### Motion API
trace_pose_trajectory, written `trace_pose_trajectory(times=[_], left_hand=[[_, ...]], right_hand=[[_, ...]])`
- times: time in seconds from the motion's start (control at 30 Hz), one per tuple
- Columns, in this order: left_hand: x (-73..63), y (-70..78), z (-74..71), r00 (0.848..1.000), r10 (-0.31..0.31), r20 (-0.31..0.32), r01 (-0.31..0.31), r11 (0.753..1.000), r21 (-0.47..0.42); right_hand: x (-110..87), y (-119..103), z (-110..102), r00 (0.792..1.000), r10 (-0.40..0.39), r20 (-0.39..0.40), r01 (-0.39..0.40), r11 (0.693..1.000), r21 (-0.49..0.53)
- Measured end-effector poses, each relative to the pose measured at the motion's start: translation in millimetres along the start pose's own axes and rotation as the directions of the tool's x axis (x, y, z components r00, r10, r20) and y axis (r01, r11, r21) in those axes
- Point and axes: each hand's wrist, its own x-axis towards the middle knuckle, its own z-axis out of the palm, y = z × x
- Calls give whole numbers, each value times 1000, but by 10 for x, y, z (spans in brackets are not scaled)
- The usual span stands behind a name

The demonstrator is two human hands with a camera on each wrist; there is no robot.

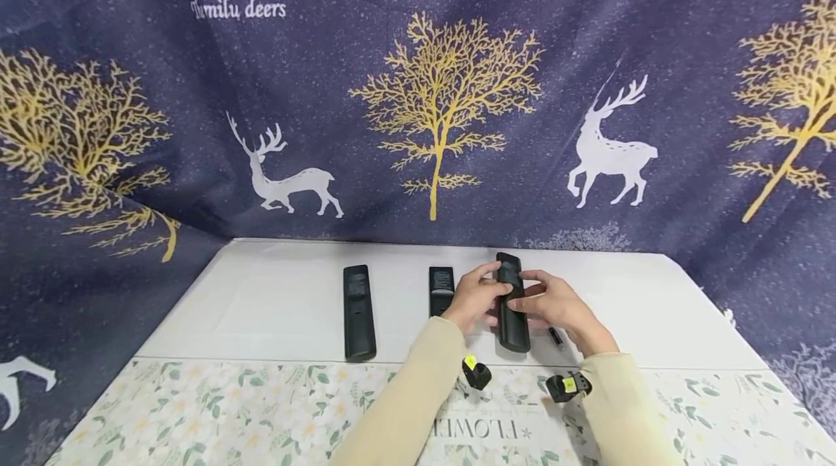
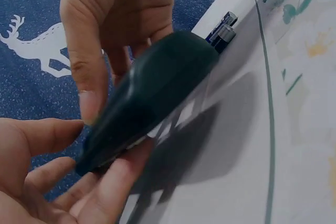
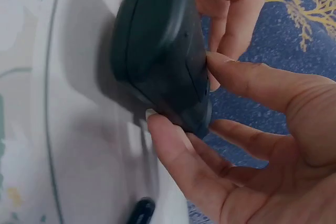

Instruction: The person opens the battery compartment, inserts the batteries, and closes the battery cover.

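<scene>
A black remote control is held tilted between both hands, over the white part of the table. My left hand grips its left side, thumb on the upper face. From the right, my right hand pinches it between thumb and fingers. In the right wrist view the held remote shows its rounded end, with a shadow beneath. Small dark batteries lie beyond the remote in the left wrist view; in the head view a battery lies beside my right hand.
A second black remote, partly hidden by my left hand, lies left of the held one. Farther left lies a third, longer black remote. A flower-patterned cloth covers the near table, and a dark blue deer-print curtain hangs behind.
</scene>
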Motion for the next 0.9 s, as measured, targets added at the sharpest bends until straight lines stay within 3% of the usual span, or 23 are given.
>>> trace_pose_trajectory(times=[0.27, 0.6, 0.9], left_hand=[[-34, 109, -63, 997, 59, 57, -55, 996, -68], [-87, 290, -191, 999, 39, 19, -37, 991, -128], [-158, 314, -292, 997, 67, -36, -71, 989, -127]], right_hand=[[-103, -130, -48, 995, -98, -14, 99, 994, 39], [-190, -277, -57, 977, -213, -6, 213, 977, 26], [-231, -375, 48, 963, -266, 30, 267, 962, -50]])
